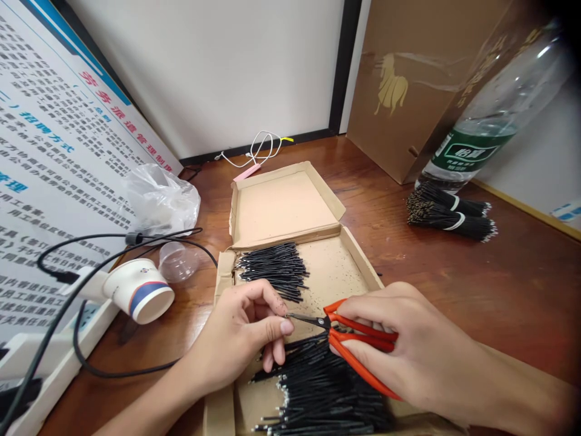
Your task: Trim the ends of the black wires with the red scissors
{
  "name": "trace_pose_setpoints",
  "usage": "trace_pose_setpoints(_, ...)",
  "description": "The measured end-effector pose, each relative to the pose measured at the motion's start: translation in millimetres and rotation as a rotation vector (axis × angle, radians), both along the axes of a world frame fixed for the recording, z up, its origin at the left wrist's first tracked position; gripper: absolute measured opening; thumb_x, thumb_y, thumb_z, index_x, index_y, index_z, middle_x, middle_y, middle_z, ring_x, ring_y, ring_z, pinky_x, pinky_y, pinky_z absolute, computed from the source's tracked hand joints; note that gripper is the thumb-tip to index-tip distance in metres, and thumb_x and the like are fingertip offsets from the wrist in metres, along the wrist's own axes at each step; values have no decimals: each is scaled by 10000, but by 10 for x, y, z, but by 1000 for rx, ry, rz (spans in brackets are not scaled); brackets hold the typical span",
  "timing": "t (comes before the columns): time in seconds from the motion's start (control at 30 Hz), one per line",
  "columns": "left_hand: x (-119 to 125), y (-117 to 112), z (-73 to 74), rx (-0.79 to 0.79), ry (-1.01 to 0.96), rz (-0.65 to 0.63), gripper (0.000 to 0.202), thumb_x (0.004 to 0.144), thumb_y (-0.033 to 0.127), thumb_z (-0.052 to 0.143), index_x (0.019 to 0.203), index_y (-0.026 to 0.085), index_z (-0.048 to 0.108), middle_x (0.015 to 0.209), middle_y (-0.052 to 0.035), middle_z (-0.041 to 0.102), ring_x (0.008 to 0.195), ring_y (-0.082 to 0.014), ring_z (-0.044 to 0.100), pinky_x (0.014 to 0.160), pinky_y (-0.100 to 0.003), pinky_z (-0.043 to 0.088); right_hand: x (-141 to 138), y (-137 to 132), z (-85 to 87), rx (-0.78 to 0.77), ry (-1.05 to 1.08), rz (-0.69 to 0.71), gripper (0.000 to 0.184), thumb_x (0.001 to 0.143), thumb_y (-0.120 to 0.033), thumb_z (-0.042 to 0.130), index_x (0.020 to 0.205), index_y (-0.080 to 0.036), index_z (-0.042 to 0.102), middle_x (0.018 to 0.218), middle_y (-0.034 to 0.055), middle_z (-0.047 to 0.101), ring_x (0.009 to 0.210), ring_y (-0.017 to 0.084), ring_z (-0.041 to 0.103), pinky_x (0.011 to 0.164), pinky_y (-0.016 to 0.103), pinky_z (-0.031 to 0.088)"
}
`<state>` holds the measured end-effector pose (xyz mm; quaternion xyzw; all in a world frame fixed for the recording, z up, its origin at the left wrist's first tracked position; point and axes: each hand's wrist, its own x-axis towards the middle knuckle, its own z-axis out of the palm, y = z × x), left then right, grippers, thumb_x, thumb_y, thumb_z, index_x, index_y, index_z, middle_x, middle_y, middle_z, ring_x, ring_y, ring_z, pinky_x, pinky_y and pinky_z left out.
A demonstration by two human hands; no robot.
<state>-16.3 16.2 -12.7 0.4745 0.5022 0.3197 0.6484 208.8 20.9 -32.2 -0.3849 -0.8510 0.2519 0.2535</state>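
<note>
My right hand (pixel 408 345) is wrapped around the red handles of a pair of scissors (pixel 333 321), whose dark blades look nearly closed and point left. The blade tips reach the thumb and forefinger of my left hand (pixel 240 339). Those fingers are pinched together, and whatever sits between them is too small or hidden to make out. Both hands are over an open cardboard box (pixel 358 257). Below them lies a large pile of short black wires (pixel 327 393) with pale ends. Farther back in the box is a smaller wire pile (pixel 272 269). Dark specks are scattered on the cardboard.
Two banded wire bundles (pixel 454 215) lie at right, by a plastic bottle (pixel 476 142) and a brown carton (pixel 408 79). Left are a paper cup (pixel 140 290), a clear plastic cup (pixel 178 262), a plastic bag (pixel 161 197) and a black cable (pixel 122 372). A white cord (pixel 254 154) lies behind.
</note>
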Motion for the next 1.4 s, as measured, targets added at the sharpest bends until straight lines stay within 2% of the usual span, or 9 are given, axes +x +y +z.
trace_pose_setpoints(0.2,-6,-6,-8,9,-5,-7,240,770,195,735,726,165,501,464,8,639,364,-91,570,348,-133,431,-2,11,-12,-37,-48,41,184,854,-169,529,686,-189,600,540,-35,540,481,106,392,519,267,295)
trace_pose_setpoints(0.37,-15,-1,-15,20,-14,-18,219,779,161,708,727,161,495,477,12,635,369,-87,576,347,-126,434,-2,24,-8,-68,7,94,264,891,-195,490,634,-184,546,517,-57,429,471,96,275,479,254,259)
trace_pose_setpoints(0.67,-11,-13,-2,37,-23,-34,234,798,147,694,724,167,473,503,24,618,384,-85,577,344,-127,445,-11,-11,15,-38,-21,6,137,840,-189,556,751,-200,660,555,-16,590,499,126,478,493,261,309)
trace_pose_setpoints(0.87,-30,-24,-12,56,-15,-20,289,782,201,748,711,165,470,622,15,630,381,-70,569,327,-134,441,-11,-25,9,-77,-23,23,149,848,-181,556,735,-198,653,547,-30,578,475,110,450,494,262,301)
trace_pose_setpoints(1.13,-2,-18,3,43,-12,3,345,764,279,788,731,172,462,621,32,617,366,-69,566,310,-127,426,-30,-3,-37,-63,22,50,126,849,-167,567,762,-182,658,542,-42,549,469,99,382,482,261,283)
trace_pose_setpoints(1.4,-10,-21,-7,61,4,-21,338,778,281,778,722,172,463,595,30,618,365,-63,551,314,-124,416,-28,-4,-63,-19,58,42,112,837,-152,581,801,-173,685,568,-30,603,477,107,442,497,263,314)
